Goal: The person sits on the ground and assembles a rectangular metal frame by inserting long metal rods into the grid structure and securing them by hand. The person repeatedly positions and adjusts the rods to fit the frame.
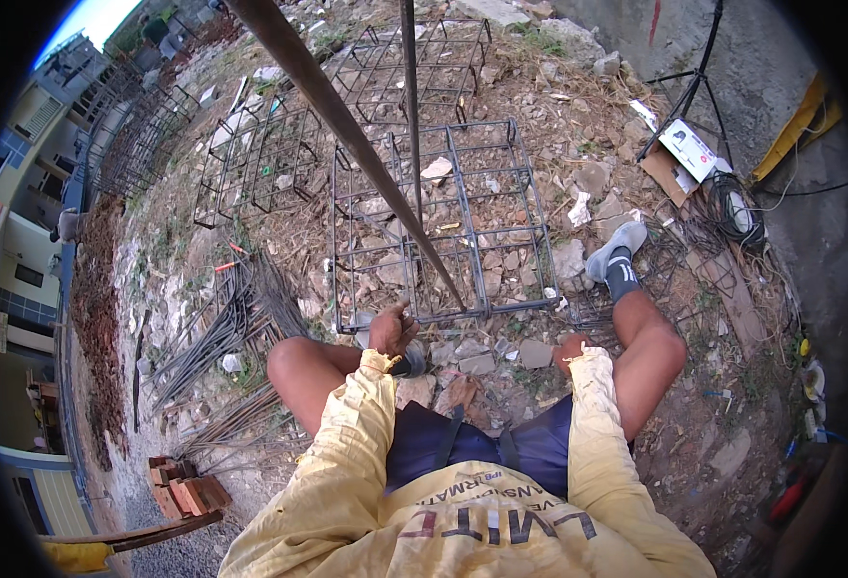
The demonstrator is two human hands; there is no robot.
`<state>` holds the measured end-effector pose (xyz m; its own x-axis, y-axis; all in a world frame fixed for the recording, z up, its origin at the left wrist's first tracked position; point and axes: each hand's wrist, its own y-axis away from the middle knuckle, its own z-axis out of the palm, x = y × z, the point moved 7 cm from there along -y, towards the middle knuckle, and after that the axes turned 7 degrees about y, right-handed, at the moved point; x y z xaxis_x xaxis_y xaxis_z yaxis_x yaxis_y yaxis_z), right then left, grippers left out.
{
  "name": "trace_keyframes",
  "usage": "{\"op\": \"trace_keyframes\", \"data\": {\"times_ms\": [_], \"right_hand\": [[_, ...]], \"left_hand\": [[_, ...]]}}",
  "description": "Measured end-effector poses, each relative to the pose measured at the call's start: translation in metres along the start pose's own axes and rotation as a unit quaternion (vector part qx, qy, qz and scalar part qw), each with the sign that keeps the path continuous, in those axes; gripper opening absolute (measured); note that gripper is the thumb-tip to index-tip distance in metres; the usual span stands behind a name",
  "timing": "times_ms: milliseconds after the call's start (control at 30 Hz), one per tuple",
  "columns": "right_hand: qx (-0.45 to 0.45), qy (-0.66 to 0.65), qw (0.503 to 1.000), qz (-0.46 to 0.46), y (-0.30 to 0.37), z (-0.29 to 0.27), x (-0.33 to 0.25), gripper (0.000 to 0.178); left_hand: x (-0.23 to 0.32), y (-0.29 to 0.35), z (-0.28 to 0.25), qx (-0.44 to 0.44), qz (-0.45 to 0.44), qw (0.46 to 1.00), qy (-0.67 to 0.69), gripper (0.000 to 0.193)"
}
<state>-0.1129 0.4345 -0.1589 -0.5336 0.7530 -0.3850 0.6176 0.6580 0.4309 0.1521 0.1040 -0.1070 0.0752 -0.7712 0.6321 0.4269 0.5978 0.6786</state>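
A steel rebar cage [463,197] of square grid form lies on rubble in front of me, between my bent legs. My left hand [392,332] is at its near left edge, fingers curled around the near bar. My right hand [569,351] is low beside the cage's near right corner; the sleeve hides most of it, and its fingers are unclear. A thick rusty pole [357,144] slants down across the cage to its near edge. A thinner pole [411,96] stands behind it.
More rebar cages [260,159] lie ahead and left. A bundle of cut bars [222,328] lies at my left, with bricks [188,489] nearer. At right are a black tripod [699,82], a white box [686,151] and a cable coil [737,212] beside a wall.
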Motion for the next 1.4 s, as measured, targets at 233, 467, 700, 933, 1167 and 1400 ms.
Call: {"op": "trace_keyframes", "data": {"times_ms": [233, 467, 700, 933, 1167, 1400], "right_hand": [[-0.025, -0.343, 0.923, -0.173, 0.053, 0.022, -0.189, 0.035], [0.117, -0.328, 0.937, -0.025, 0.076, 0.016, -0.192, 0.029], [0.151, -0.534, 0.829, -0.062, 0.060, -0.064, -0.239, 0.036], [0.364, -0.265, 0.876, -0.174, 0.034, -0.078, -0.292, 0.039], [0.325, -0.239, 0.904, -0.143, 0.019, -0.123, -0.301, 0.043], [0.359, -0.156, 0.913, -0.117, -0.009, -0.231, -0.305, 0.046]], "left_hand": [[-0.062, 0.092, 0.082, -0.177, 0.010, 0.984, -0.029, 0.026], [-0.030, 0.098, 0.048, -0.192, 0.156, 0.870, -0.426, 0.057], [0.121, 0.022, -0.059, 0.322, 0.296, 0.799, -0.412, 0.056], [0.100, -0.062, -0.169, 0.310, 0.113, 0.868, -0.370, 0.064], [0.104, -0.043, -0.142, 0.271, 0.158, 0.828, -0.465, 0.056], [0.069, -0.038, -0.099, 0.185, 0.264, 0.787, -0.526, 0.050]]}}
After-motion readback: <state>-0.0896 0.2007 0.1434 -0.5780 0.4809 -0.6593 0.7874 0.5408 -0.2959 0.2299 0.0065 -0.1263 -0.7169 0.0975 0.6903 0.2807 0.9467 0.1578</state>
